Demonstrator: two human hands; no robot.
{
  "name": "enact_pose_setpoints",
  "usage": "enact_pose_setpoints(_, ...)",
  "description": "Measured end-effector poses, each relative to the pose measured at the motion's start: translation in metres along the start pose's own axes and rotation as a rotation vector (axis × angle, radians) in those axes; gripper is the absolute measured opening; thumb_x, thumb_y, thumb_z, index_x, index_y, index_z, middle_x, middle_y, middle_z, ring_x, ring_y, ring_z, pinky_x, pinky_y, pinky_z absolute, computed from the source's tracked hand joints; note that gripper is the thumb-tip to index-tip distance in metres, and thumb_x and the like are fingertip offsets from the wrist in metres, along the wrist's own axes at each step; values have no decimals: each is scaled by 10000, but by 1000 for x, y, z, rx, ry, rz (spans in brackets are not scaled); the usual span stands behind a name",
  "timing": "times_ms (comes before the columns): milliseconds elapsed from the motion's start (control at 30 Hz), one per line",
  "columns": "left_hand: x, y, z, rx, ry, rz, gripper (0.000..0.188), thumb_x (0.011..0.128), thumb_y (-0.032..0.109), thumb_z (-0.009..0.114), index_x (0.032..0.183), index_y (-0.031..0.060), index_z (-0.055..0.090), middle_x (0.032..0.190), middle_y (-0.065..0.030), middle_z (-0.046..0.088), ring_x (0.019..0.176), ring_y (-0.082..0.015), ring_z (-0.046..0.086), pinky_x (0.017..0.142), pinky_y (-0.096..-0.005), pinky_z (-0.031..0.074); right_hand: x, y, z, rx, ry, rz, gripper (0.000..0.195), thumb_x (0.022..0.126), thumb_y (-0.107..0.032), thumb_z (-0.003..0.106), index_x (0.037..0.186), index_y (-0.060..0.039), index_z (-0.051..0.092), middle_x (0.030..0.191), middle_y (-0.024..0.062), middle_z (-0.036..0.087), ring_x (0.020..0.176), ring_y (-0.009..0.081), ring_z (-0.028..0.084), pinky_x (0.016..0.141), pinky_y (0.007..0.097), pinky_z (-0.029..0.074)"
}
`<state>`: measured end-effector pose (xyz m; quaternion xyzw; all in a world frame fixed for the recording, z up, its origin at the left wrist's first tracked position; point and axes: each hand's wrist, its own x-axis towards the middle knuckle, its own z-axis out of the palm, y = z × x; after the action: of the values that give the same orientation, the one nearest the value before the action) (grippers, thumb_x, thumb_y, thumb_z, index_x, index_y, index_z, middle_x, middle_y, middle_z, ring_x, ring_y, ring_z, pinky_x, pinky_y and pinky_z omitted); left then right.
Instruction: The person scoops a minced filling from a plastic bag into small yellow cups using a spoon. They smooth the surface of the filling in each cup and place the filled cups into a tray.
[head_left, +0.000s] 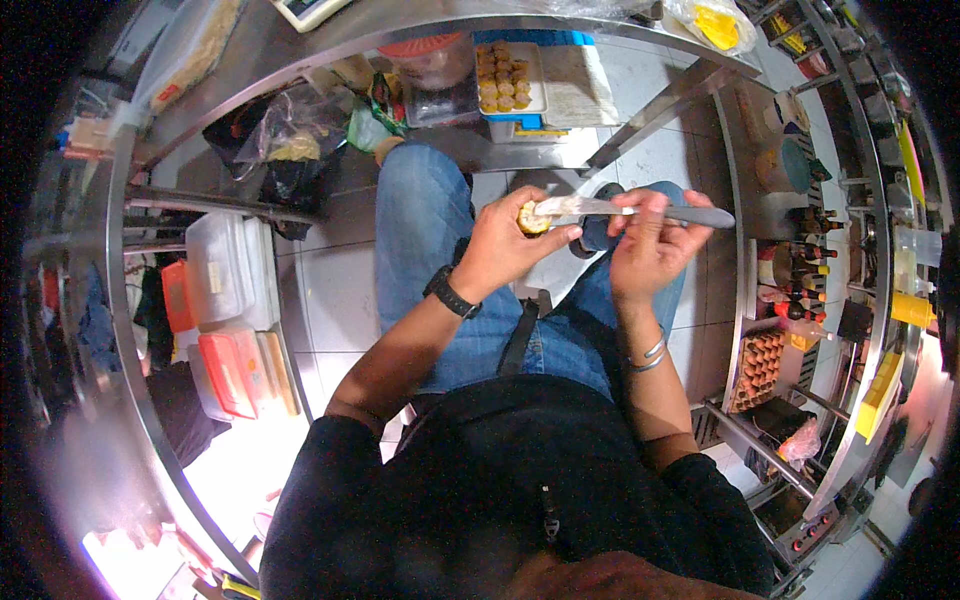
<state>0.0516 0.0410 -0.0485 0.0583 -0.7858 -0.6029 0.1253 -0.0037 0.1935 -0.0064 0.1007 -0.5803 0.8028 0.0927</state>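
My left hand (496, 244), with a black watch at the wrist, holds a small yellow-wrapped dumpling (534, 220) between thumb and fingers. Pale filling shows at the dumpling's open top. In my right hand (651, 244) is the grey handle (701, 217) of a flat spreading blade (574, 206), lying nearly level. Pale paste coats the blade, and its tip meets the top of the dumpling. Both hands are above my lap. Beyond them, a white tray (537, 82) carries several rows of similar dumplings (504, 79).
A steel table frame (660, 112) crosses in front of me. Beside the tray are a red-lidded tub (427, 56) and a plastic bag (296, 142). Lidded containers (217, 270) fill the left shelf. Bottles (806, 255) and an egg tray (757, 367) occupy the right shelf.
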Motion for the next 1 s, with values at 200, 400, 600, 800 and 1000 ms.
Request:
enact_pose_setpoints(200, 4, -8, -8, -15, -311, -95, 371, 775, 244, 888, 974, 24, 666, 873, -18, 676, 812, -64, 589, 721, -258, 500, 19, 5, -27, 253, 54, 76, 346, 1043, -152, 539, 1317, -119, 331, 841, 194, 661, 574, 176, 563, 506, 283, 464)
enact_pose_setpoints(400, 4, -7, -3, -166, -250, -48, 382, 740, 248, 912, 956, 41, 674, 827, 10, 666, 774, -61, 586, 690, -253, 490, 16, 12, -28, 276, -126, 172, 392, 1036, -162, 555, 1350, -119, 326, 841, 183, 649, 595, 159, 562, 513, 254, 464)
enact_pose_setpoints(600, 5, -9, -7, -115, -386, -170, 339, 715, 236, 928, 839, 55, 669, 766, 33, 656, 723, -49, 581, 650, -248, 484, 16, 20, -28, 272, -159, 168, 398, 1033, -171, 563, 1347, -120, 325, 839, 178, 657, 579, 143, 557, 513, 240, 468)
enact_pose_setpoints(800, 2, -4, -6, -183, -354, -204, 300, 748, 210, 908, 832, 66, 658, 763, 32, 653, 720, -44, 577, 641, -238, 481, 13, 19, -23, 80, -142, 178, 400, 1032, -169, 564, 1347, -120, 321, 842, 160, 675, 562, 131, 559, 505, 243, 467)
enact_pose_setpoints(1000, 4, -8, -2, -213, -167, -64, 259, 820, 175, 848, 920, 52, 644, 856, 21, 657, 776, -56, 583, 684, -249, 496, 24, 16, -33, 268, 101, 71, 385, 1041, -158, 545, 1350, -122, 318, 931, 209, 660, 624, 148, 583, 539, 273, 490)
